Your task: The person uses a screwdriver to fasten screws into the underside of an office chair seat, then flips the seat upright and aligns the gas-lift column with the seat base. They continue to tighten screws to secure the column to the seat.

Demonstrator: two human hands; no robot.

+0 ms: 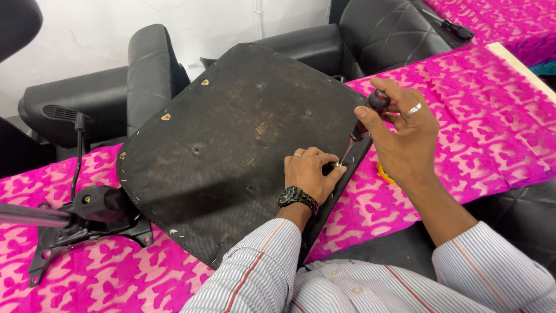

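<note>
Right hand (405,136) fingers wrapped on screwdriver (364,122), shaft slanting down-left, tip at seat base (231,145) edge; left hand (310,171) fingers pinching, seemingly, a small screw there.

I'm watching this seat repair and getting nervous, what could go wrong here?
The screwdriver tip sits right beside the left hand fingers steadying a small fastener, so a slip could jab them. The seat base leans tilted over the table edge and might shift under pressure, possibly dropping the fastener.
</note>
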